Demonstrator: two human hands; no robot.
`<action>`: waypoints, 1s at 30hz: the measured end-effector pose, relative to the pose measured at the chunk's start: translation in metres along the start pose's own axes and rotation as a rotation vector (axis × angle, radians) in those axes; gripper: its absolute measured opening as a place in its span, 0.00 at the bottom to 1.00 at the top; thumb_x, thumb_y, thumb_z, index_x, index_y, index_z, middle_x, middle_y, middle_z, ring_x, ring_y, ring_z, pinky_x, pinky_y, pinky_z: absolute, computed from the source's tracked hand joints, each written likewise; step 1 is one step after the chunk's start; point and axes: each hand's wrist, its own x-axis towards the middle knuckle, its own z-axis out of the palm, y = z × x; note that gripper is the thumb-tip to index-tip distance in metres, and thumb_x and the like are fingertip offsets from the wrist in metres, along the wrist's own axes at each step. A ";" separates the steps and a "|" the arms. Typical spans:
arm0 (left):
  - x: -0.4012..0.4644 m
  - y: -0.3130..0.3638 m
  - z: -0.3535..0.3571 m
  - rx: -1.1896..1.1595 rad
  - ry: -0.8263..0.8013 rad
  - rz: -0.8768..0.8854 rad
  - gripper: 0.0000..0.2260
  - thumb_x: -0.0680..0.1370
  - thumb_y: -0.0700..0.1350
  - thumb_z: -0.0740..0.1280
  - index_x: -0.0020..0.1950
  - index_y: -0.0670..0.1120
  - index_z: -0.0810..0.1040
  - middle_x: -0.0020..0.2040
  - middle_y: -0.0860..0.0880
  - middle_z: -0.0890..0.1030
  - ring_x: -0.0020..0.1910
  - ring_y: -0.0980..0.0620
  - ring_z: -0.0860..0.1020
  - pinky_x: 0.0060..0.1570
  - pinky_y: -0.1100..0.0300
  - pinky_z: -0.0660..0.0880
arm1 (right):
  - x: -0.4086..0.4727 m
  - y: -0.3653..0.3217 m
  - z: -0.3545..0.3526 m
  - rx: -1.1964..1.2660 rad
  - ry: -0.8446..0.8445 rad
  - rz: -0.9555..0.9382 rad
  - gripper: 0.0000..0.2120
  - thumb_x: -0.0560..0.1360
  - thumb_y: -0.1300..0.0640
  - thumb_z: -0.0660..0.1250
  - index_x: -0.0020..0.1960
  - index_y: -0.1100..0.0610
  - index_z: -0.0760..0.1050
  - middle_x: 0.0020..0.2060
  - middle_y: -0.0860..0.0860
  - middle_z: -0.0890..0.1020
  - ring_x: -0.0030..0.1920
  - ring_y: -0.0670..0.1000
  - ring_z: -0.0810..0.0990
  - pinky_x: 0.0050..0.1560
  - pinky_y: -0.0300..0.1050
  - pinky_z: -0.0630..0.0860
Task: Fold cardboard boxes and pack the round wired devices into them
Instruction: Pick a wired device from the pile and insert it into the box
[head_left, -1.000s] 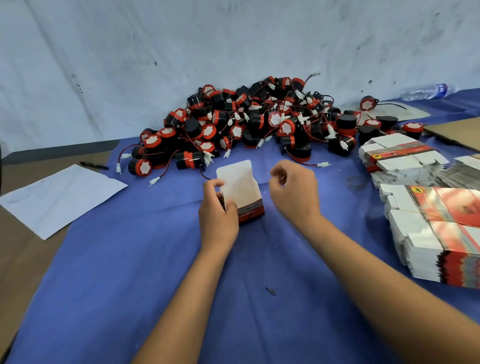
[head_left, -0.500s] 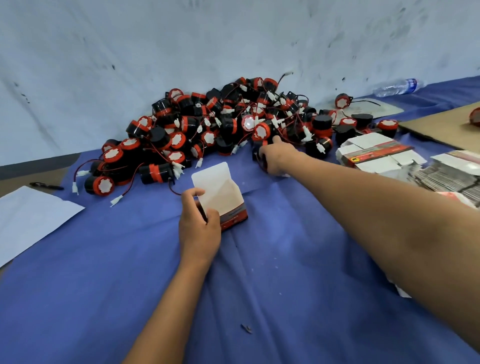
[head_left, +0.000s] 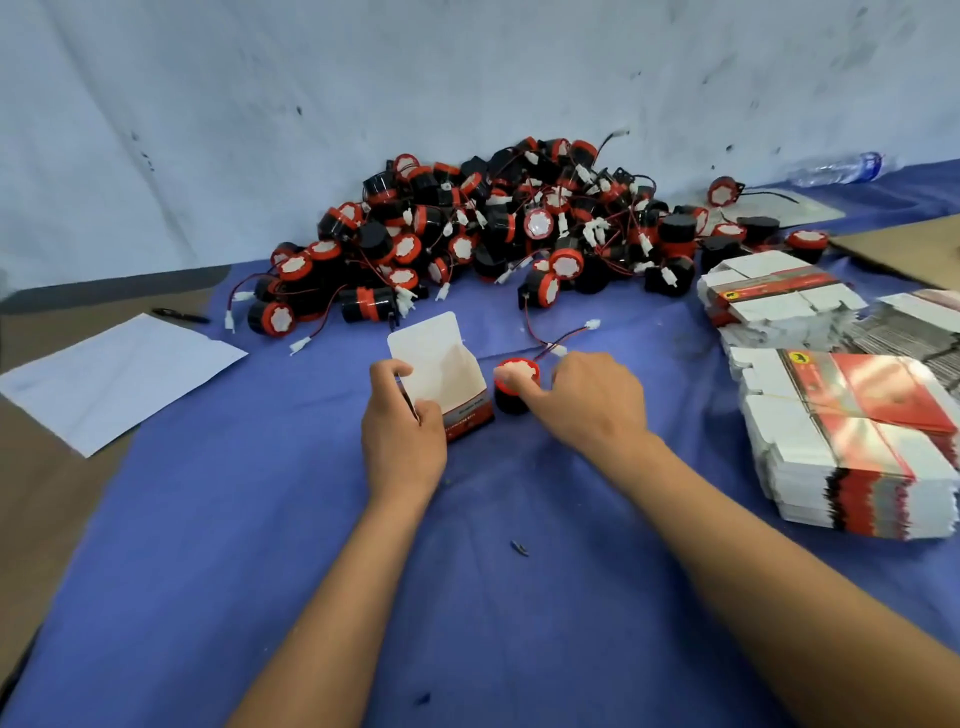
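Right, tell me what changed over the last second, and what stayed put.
The right hand reached out to the pile of devices, took one, and drew it back toward the person; it now holds that round device beside the open box, its wire trailing behind. The left hand kept its grip on the box. The flat box stacks and white paper stayed.

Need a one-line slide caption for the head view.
Left hand holds open white cardboard box; right hand brings round black-and-red wired device beside it.
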 end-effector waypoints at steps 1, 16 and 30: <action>-0.003 -0.002 -0.005 0.005 0.005 -0.004 0.15 0.78 0.35 0.62 0.63 0.48 0.67 0.45 0.44 0.77 0.42 0.41 0.75 0.38 0.50 0.68 | -0.003 0.001 -0.006 -0.001 0.075 -0.062 0.35 0.72 0.22 0.53 0.32 0.55 0.66 0.29 0.50 0.72 0.38 0.54 0.72 0.28 0.45 0.59; -0.014 -0.027 -0.030 -0.176 -0.094 0.065 0.17 0.80 0.40 0.67 0.60 0.61 0.73 0.49 0.59 0.81 0.47 0.64 0.80 0.42 0.70 0.77 | 0.010 -0.020 -0.042 0.603 -0.109 -0.437 0.25 0.77 0.40 0.70 0.60 0.52 0.62 0.49 0.50 0.76 0.45 0.55 0.77 0.38 0.48 0.74; -0.009 -0.020 -0.040 -0.320 -0.281 0.047 0.22 0.72 0.60 0.77 0.63 0.59 0.75 0.49 0.58 0.85 0.49 0.57 0.84 0.49 0.64 0.81 | -0.015 -0.077 -0.044 0.173 -0.284 -0.421 0.26 0.69 0.48 0.78 0.60 0.48 0.68 0.48 0.51 0.82 0.47 0.57 0.79 0.43 0.55 0.80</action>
